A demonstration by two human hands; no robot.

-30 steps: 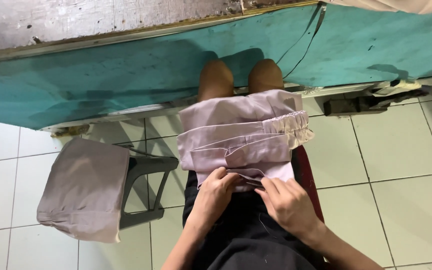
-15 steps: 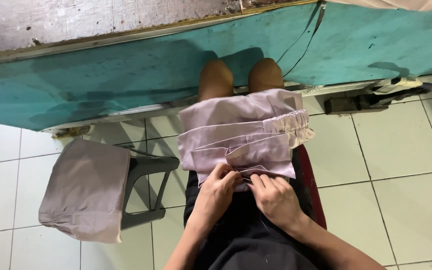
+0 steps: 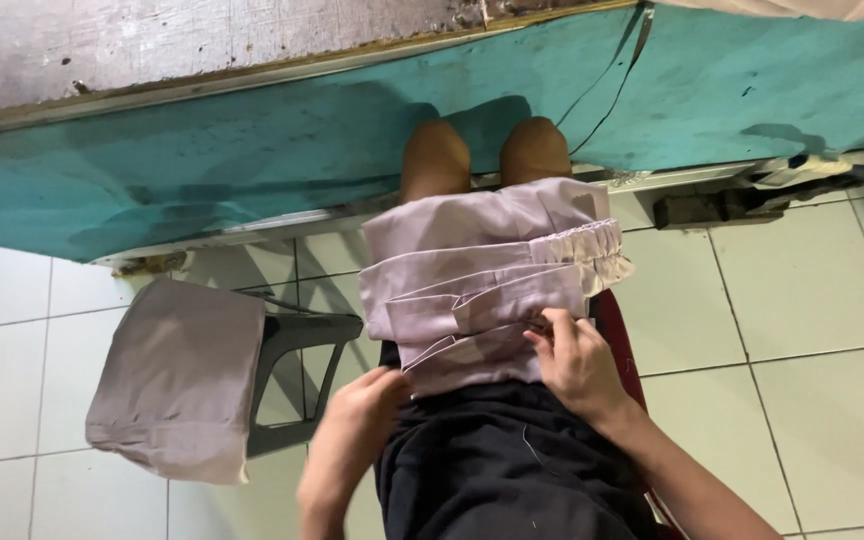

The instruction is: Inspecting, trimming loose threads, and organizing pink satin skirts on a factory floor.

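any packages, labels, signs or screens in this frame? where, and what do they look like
None in view: no package, label, sign or screen.
What is there instead: a folded pale lilac garment on the person's lap, with the right hand on its near edge and the left hand at its lower left corner.
More lilac cloth hangs over a dark stool on the left.
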